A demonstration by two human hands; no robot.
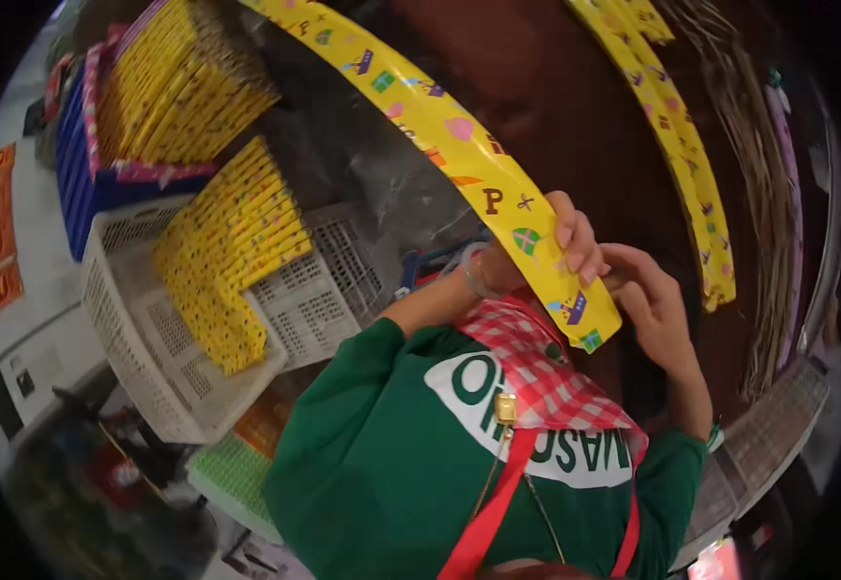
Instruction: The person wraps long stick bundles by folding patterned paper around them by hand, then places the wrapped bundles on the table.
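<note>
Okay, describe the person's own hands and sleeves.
Dark green fabric sleeves leave both forearms partly bare. The left hand and right hand are gloveless. A pale, translucent, ring-shaped bracelet circles the left wrist.

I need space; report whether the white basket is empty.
Not empty: yellow patterned strips lie in the white basket, with bare mesh visible beside them.
</note>
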